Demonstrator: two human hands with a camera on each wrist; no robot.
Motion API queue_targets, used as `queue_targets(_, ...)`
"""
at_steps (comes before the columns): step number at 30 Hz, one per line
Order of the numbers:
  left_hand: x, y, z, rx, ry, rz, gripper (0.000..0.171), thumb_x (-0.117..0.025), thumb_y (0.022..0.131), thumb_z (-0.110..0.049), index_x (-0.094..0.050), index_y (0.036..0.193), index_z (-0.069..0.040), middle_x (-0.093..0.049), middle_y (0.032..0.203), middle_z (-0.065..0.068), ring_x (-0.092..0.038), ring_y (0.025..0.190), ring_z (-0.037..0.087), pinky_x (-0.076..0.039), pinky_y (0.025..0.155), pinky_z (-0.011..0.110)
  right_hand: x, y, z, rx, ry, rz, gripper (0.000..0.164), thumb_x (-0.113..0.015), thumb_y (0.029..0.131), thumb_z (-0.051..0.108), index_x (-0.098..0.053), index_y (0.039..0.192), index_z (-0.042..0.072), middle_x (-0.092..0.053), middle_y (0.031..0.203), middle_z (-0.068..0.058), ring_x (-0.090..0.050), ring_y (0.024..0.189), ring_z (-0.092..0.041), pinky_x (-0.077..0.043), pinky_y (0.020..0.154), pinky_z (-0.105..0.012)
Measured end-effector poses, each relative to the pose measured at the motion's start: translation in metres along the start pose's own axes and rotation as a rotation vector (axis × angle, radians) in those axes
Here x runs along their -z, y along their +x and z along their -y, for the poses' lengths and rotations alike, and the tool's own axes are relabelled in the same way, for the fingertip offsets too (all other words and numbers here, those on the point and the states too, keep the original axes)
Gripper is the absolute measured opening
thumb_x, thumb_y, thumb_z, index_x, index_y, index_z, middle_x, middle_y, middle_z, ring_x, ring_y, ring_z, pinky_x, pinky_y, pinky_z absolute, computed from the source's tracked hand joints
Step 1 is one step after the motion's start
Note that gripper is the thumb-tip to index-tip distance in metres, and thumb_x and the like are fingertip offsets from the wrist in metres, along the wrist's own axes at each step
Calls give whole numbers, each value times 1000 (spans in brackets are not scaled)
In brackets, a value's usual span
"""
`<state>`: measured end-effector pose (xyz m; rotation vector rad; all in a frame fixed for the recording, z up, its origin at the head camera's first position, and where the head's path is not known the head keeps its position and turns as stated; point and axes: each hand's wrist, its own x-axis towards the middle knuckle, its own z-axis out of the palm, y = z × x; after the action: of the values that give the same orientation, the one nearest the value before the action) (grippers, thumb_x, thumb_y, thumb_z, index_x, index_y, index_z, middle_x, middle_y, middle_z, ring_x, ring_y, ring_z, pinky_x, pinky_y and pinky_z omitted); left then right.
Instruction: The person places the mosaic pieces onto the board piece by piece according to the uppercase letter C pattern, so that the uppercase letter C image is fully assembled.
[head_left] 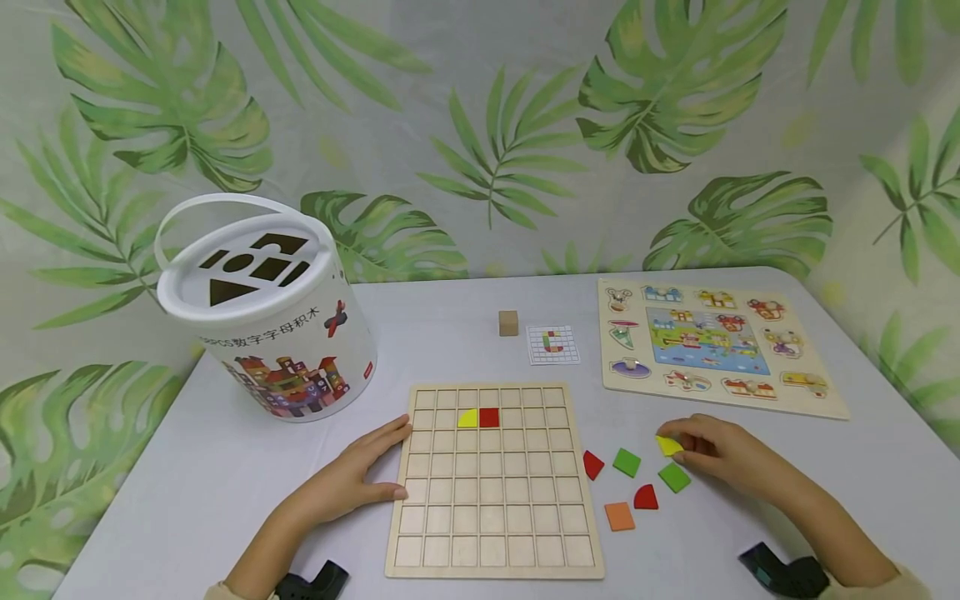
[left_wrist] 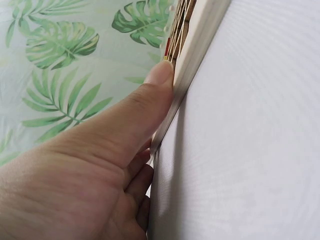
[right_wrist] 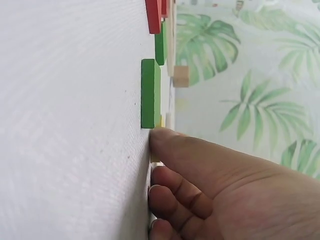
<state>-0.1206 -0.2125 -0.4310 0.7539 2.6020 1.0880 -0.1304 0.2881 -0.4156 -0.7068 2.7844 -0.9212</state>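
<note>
A square wooden grid board (head_left: 439, 465) lies on the white table. In its second row sit a yellow quarter-circle tile (head_left: 468, 419) and a red square tile (head_left: 489, 417), side by side. My left hand (head_left: 341, 479) rests against the board's left edge, fingers and thumb spread; the left wrist view shows the thumb (left_wrist: 159, 75) on that edge. Right of the board, my right hand (head_left: 720, 454) pinches a yellow tile (head_left: 667, 446) between thumb and fingers, at table level. Its shape is partly covered by the fingers. Close to the thumb lies a green square tile (right_wrist: 149, 95).
Loose tiles lie right of the board: a green square (head_left: 627, 462), an orange square (head_left: 619, 516), red quarter-circles (head_left: 646, 497) (head_left: 592, 465). Behind are a wooden cube (head_left: 508, 323), a pattern card (head_left: 553, 345), a picture puzzle board (head_left: 795, 392) and a white bucket (head_left: 258, 333).
</note>
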Motion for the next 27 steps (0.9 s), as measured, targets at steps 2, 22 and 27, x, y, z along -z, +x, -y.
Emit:
queue_targets(2, 0, 0, 0, 0, -1, -1, 82, -68, 74, -42, -32, 140, -10, -19, 148, 2, -17, 132, 26, -18, 102, 51, 0, 2, 1, -14, -11, 4, 26, -65, 83, 21, -61, 107, 14, -46, 77, 7, -43, 68, -6, -39, 54, -20)
queue_targets(22, 1, -1, -2, 6, 1, -1, 81, -69, 75, -41, -32, 140, -10, -19, 147, 2, -17, 132, 26, -18, 103, 51, 1, 28, 35, -8, -30, -24, 21, -67, 81, 15, -60, 100, 10, -54, 82, 9, -49, 74, -8, -46, 63, -21)
queue_targets(27, 1, 0, -2, 1, 12, -3, 81, -68, 75, -41, -32, 140, -11, -20, 147, 2, -17, 132, 26, -18, 102, 51, -4, 47, 60, 99, -1, -88, 24, -68, 80, 9, -60, 103, 11, -56, 89, 9, -50, 77, -7, -47, 66, -23)
